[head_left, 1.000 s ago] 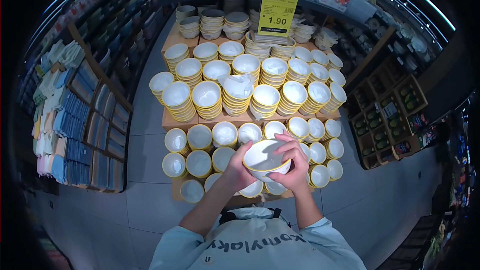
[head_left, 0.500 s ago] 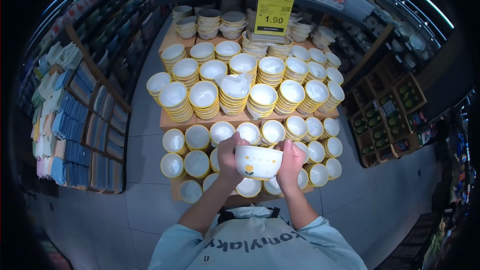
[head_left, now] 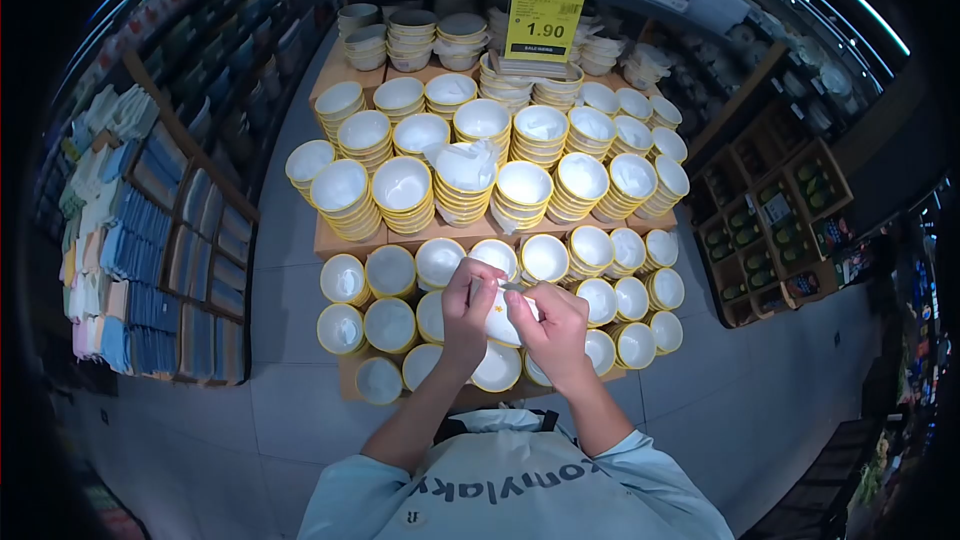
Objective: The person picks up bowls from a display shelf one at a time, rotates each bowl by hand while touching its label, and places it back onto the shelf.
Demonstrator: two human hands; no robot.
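Between my two hands is a white bowl [head_left: 503, 325] with a small yellow flower print, held above the lower rows of bowls and largely covered by my fingers. My left hand [head_left: 466, 312] is closed on its left side, the fingertips up near the rim. My right hand [head_left: 552, 328] is closed on the right side, with its thumb reaching across the bowl's near face. Around and below them stand yellow-rimmed white bowls [head_left: 389, 325] on the lower front of the display.
Taller bowl stacks [head_left: 404, 185] fill the wooden step behind. A yellow price sign [head_left: 545, 20] stands at the back under a shelf. Folded towels [head_left: 140, 230] are stacked at left; a wooden compartment rack [head_left: 770, 230] stands at right.
My right hand has moved left across the bowl, bringing my hands closer together. The bowl has turned, and its tulip print no longer shows. The view has shifted slightly.
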